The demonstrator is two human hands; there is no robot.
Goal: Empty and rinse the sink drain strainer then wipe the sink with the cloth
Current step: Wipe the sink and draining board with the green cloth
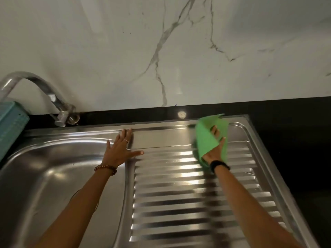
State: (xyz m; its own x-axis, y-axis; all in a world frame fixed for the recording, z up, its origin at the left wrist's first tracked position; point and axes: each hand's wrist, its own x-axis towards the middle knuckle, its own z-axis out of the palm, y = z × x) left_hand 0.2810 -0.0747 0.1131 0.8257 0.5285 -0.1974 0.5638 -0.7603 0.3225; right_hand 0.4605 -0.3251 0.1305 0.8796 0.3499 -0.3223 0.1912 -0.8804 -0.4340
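Cloth (pixel 206 140) draped over right fingers (pixel 215 130).

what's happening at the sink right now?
A person is wiping the ribbed drainboard of the steel sink. The right hand holds a green cloth against its far end, near the back rim. The left hand rests flat, fingers spread, on the ledge between basin and drainboard. The strainer isn't in view.
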